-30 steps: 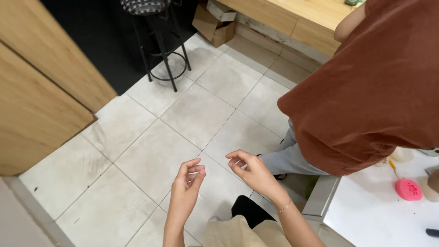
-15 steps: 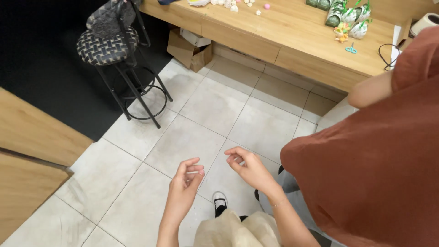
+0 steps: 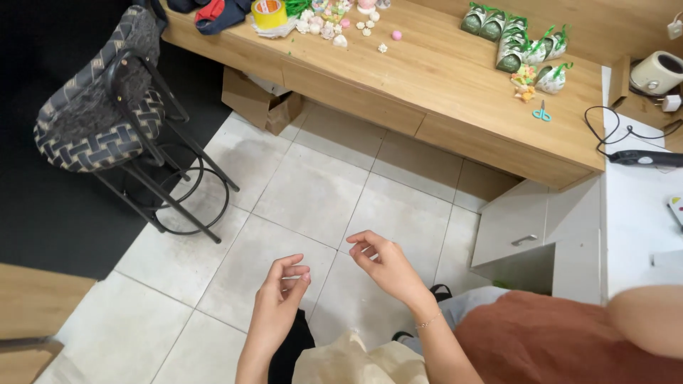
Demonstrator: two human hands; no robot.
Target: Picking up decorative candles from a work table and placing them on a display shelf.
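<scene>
My left hand is raised over the tiled floor, thumb and forefinger pinched together with nothing that I can make out between them. My right hand hovers a little to the right and higher. Its fingers are curled in with the tips close together, and a thin bracelet sits on the wrist. The two hands are apart, roughly a hand's width. Beige fabric lies on my lap below them.
A person in a rust-brown top sits close at the lower right. A black-legged woven stool stands left. A wooden bench holds green wrapped packets, small scissors and a yellow tape roll. Under it is a cardboard box.
My view has swung up and to the right, bringing in the bench and the stool. The person in rust-brown now sits low at the right. My hands keep their pinched pose.
</scene>
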